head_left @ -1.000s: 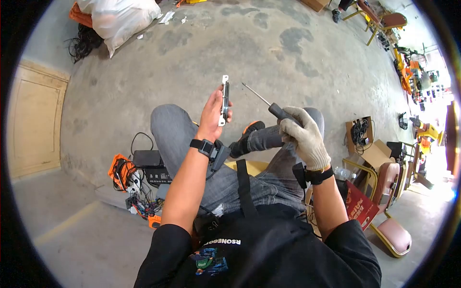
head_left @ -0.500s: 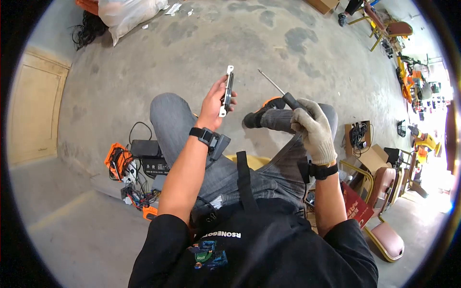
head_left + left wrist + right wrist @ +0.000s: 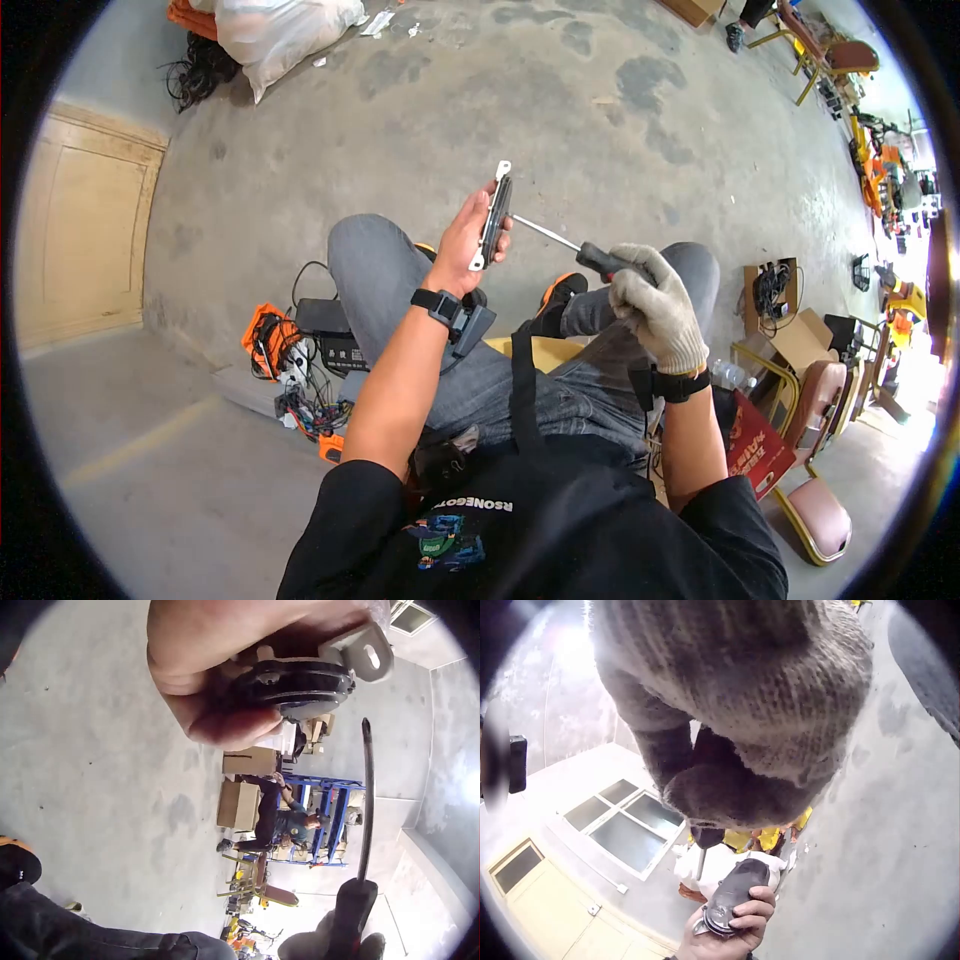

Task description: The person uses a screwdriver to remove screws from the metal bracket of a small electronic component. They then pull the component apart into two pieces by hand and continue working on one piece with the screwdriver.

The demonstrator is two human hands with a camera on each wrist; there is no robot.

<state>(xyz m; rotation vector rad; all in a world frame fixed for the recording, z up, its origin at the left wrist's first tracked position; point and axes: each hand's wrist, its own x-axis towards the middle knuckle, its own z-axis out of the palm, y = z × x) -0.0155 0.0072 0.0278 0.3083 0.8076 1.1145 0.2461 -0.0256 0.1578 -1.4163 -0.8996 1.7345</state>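
My bare left hand [image 3: 463, 240] grips a black, rounded oval part with a flat metal bracket [image 3: 490, 225], held on edge above the lap. In the left wrist view the part's black body [image 3: 300, 690] sits between thumb and fingers, and a slotted bracket tab [image 3: 371, 654] sticks out. The right hand [image 3: 655, 305], in a knitted work glove, grips the dark handle of a screwdriver [image 3: 600, 262]. Its shaft [image 3: 367, 802] points toward the part, the tip close beside it in the head view. The right wrist view shows the part's smooth black face [image 3: 739, 892].
Cables and a black box [image 3: 340, 350] lie by the left leg. At the right are an open carton with cables [image 3: 772, 290], a red box [image 3: 757, 445] and toppled chairs [image 3: 815, 400]. A white sack [image 3: 285, 40] lies far ahead; another person [image 3: 289, 825] sits across the room.
The screwdriver's tip has swung down and left, closer to the black part. Both hands sit slightly lower in the head view, and each keeps its hold.
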